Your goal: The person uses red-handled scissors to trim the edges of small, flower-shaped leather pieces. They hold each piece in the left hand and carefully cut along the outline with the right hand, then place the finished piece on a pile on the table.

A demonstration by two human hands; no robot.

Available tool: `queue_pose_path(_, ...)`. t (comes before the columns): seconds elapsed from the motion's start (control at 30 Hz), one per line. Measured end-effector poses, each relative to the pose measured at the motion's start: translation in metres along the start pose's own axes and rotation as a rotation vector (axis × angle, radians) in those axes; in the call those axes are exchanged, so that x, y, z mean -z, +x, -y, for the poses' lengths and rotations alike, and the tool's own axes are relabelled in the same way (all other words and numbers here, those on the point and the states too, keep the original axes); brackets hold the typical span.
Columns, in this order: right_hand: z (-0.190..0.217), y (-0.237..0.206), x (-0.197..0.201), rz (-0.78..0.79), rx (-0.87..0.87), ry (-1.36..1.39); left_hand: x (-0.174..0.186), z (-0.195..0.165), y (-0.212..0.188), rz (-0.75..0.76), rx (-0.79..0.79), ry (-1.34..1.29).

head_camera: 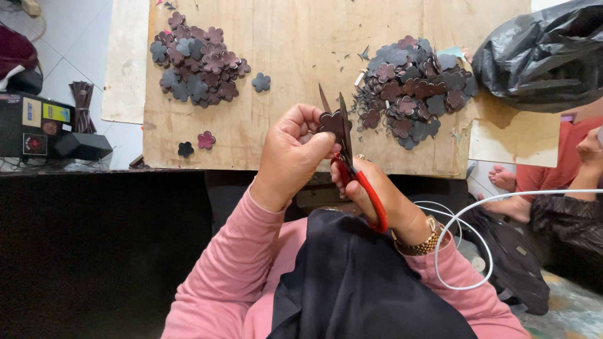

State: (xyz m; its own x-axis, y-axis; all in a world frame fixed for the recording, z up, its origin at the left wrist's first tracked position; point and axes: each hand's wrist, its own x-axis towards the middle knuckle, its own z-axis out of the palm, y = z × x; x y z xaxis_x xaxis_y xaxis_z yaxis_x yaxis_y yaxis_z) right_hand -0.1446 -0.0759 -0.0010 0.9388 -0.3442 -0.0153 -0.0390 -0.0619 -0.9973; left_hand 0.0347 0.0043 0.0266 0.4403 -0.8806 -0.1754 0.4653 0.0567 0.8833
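- The left hand (290,154) pinched a dark flower-shaped piece (328,121) tight between thumb and fingertips, holding it up over the wooden board (295,50).
- The right hand (383,201) was wrapped around the red handles of the scissors (352,160), just beside that pinch, fingers closed on the loops.
- The blades stood apart, pointing up and away, and the flower piece sat right between them!
- Beyond the pinch and off to its right lay a big heap of flower pieces (414,88), with small dark trimmings scattered on the board beside it.
- Beyond and to the left, well apart, a second heap (198,63) rested on the board, one loose flower (260,81) just next to it.
- Nearer on the left, two single flowers, one black (185,149) and one pink (206,139), lay side by side at the board's edge.
- A black plastic bag (543,53) bulged far to the right.
- A white cable (465,216) looped below the right wrist, by the gold watch (418,242).
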Motion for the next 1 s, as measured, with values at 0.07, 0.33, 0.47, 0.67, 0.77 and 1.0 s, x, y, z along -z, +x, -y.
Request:
queue_pose_path(0.07,0.0011,-0.0011,0.0001,0.002,-0.008,0.007,0.0001,-0.0008,-0.0004,-0.002,-0.002,0.007)
queue_pose_path(0.33,0.0003,-0.0009,-0.0004,0.005,-0.024,0.057,0.0032,-0.0019,0.0004,0.003,0.000,0.029)
queue_pose_path(0.47,-0.0027,-0.0012,-0.0006,0.004,-0.053,0.096,0.0050,-0.0023,0.0004,-0.004,0.002,0.021)
queue_pose_path(0.67,-0.0051,0.0002,-0.0004,-0.015,-0.049,0.056,0.0058,-0.0016,0.0011,0.024,-0.015,0.027)
queue_pose_path(0.77,-0.0049,0.0007,-0.0006,-0.019,0.048,0.008,0.0050,-0.0009,0.0016,0.054,-0.006,0.042)
queue_pose_path(1.0,-0.0057,0.0017,-0.0004,-0.019,-0.009,0.082,0.0030,-0.0017,0.0010,0.041,-0.001,0.060)
